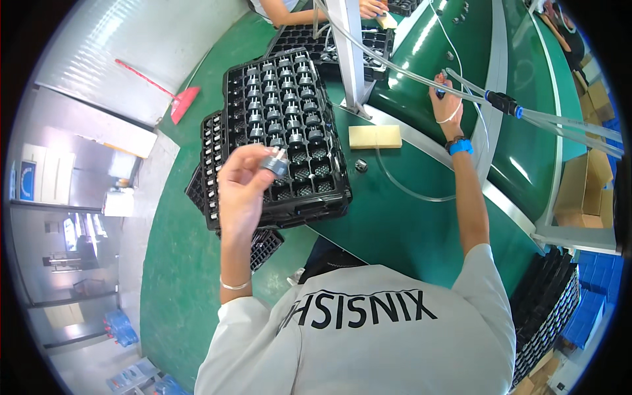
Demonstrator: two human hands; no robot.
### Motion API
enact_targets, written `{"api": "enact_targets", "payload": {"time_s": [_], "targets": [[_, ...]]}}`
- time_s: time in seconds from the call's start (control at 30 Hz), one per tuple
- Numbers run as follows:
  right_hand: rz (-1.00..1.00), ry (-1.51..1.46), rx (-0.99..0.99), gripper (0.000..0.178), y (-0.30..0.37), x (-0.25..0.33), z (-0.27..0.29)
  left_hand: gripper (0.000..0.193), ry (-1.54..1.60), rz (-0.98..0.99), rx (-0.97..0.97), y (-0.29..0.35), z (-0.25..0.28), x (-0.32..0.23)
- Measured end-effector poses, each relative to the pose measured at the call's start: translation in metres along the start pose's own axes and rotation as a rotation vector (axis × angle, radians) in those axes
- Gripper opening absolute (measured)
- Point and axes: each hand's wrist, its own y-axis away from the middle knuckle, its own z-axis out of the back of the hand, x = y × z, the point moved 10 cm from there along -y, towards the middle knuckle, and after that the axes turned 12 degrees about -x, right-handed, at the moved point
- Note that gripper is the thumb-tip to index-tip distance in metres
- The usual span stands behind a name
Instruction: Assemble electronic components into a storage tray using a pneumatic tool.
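My left hand (242, 191) is closed, its thumb and fingers pinching a dark grey round plug part (275, 166) with metal pins pointing up. It hangs over the near left part of a black compartment tray (339, 187). Similar pinned parts fill most of the tray's far pockets, while several near pockets show bare patterned bottoms. Stretched forward over the green conveyor belt, my right hand (447, 105) has its fingers closed round a small dark piece (440, 91), mostly hidden by them. Another small round part (361, 166) lies on the green table beside the tray.
Right of the tray lies a pale yellow block (375, 137), with a translucent hose (411, 196) curving from it. A white metal post (349, 59) and air hoses with a black connector (503, 103) cross the workspace. A co-worker's hand (373, 8) shows at the far side.
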Motion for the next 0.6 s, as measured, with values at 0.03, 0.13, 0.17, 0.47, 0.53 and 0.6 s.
{"api": "enact_targets", "payload": {"time_s": [0.03,0.13,0.17,0.47,0.53,0.6], "targets": [[-0.045,-0.005,0.03,0.029,-0.001,-0.004,0.003,0.027,0.001,0.026,0.036,0.005,-0.007,0.007],[0.047,-0.059,-0.049,0.028,0.007,0.029,0.024,0.028,0.113,0.014,0.093,0.014,-0.032,0.011],[0.179,-0.095,-0.168,0.029,0.014,0.055,0.045,0.028,0.131,0.008,0.116,0.017,-0.04,0.012],[-0.985,-1.546,0.965,0.043,0.122,0.237,0.079,0.027,0.088,-0.072,0.203,0.033,-0.077,0.013],[-0.922,-1.555,1.025,0.044,0.125,0.242,0.083,0.029,0.068,-0.079,0.176,0.034,-0.076,0.014],[-0.836,-1.531,1.049,0.046,0.123,0.244,0.085,0.03,0.042,-0.082,0.181,0.035,-0.076,0.014]]}}
